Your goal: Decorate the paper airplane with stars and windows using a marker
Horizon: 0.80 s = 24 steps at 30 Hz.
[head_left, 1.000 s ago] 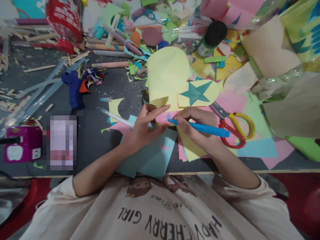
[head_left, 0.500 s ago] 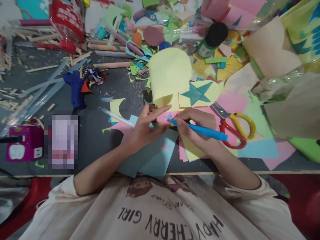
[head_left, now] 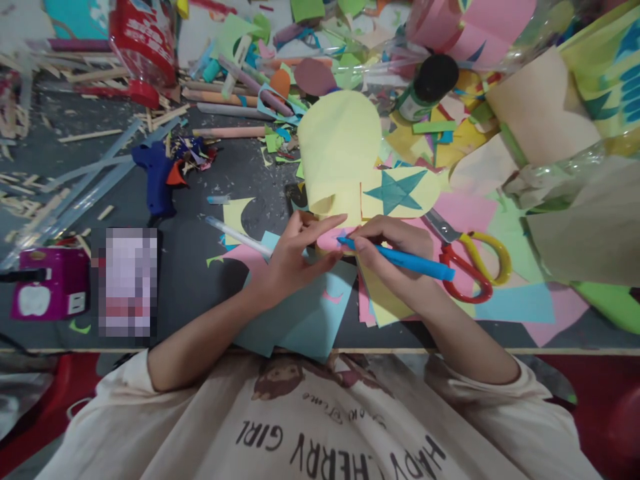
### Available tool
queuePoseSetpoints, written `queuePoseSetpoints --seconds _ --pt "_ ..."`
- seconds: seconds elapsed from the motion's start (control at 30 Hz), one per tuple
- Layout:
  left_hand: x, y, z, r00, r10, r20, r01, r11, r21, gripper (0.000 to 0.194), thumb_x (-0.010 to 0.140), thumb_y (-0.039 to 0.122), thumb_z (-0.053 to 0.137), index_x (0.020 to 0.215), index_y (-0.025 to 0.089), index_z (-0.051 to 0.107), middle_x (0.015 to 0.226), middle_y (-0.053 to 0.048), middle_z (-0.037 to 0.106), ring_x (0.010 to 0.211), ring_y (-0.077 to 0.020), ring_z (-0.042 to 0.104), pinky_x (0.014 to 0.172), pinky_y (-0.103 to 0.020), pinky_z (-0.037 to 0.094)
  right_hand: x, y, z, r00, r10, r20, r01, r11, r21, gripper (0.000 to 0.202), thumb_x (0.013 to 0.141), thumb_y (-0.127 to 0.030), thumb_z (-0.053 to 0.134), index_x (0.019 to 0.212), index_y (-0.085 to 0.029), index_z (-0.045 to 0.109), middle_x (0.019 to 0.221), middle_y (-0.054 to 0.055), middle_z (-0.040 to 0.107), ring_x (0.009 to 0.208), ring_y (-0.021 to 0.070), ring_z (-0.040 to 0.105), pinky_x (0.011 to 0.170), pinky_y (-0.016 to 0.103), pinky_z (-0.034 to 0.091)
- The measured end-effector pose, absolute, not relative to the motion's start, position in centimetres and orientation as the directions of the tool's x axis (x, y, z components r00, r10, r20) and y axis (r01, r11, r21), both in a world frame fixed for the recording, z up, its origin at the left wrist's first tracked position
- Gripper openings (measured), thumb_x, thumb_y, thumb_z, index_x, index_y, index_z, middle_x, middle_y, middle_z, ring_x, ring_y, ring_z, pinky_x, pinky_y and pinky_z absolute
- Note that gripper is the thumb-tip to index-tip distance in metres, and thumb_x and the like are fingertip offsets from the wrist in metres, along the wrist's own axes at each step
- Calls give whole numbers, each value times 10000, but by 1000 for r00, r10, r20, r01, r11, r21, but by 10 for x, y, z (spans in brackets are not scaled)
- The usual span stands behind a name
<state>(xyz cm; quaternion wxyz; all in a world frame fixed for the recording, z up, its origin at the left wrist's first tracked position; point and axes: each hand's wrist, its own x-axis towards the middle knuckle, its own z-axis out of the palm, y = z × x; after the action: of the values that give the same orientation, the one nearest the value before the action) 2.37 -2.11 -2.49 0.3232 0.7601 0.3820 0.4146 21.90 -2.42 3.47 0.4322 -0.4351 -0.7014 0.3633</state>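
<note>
In my right hand (head_left: 393, 250) a blue marker (head_left: 417, 262) is gripped, its tip touching a small pink paper piece (head_left: 327, 239). A blue mark shows on that paper at the tip. My left hand (head_left: 300, 257) lies on the paper's left side, thumb and index finger stretched out and apart along its edges. Just beyond stands a curled pale yellow paper shape (head_left: 340, 143). Beside it is a yellow paper piece with a blue-green star (head_left: 397, 191). Blue paper sheets (head_left: 300, 320) lie under my left hand.
Scissors (head_left: 470, 260) with red and yellow handles lie right of my right hand. A blue glue gun (head_left: 157, 177), a phone (head_left: 129, 283) and a purple box (head_left: 50, 283) are at left. A black-capped bottle (head_left: 430, 87), a red-labelled bottle (head_left: 143, 50) and paper scraps lie farther back.
The marker tip has shifted slightly on the pink paper, and the blue mark there looks more filled in. My left hand keeps its place. The whole view has shifted slightly.
</note>
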Motion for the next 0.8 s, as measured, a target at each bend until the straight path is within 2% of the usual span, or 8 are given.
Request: queuePoseSetpoints --seconds 0.23,0.47,0.63,0.8 --pt "24 -22 -27 360 859 363 324 -480 815 422 995 400 651 1398 275 644 1114 -91 683 985 -202 644 807 -299 578 219 -23 40 -283 919 274 333 362 -871 215 968 -248 610 758 -217 645 660 -13 673 592 120 608 573 252 457" --pt "24 -23 -25 368 872 321 349 -450 822 417 996 370 648 1402 274 639 1192 -101 671 1060 -215 640 895 -330 582 220 -22 43 -317 916 245 365 357 -860 216 976 -280 589 776 -227 652 690 0 703 617 138 628 585 271 472" --pt "24 -22 -24 380 864 330 343 -462 817 422 1004 370 635 1415 274 626 1227 -96 687 1058 -212 630 881 -329 588 220 -22 42 -299 916 269 360 369 -857 233 980 -290 587 768 -223 657 669 -6 691 598 134 616 568 268 468" --pt "23 -22 -25 372 869 325 348 -455 819 419 999 404 642 1397 275 642 1154 -96 676 1029 -206 640 873 -318 587 220 -23 41 -289 924 250 360 346 -866 263 986 -290 576 741 -223 643 655 -8 677 593 132 602 571 274 466"
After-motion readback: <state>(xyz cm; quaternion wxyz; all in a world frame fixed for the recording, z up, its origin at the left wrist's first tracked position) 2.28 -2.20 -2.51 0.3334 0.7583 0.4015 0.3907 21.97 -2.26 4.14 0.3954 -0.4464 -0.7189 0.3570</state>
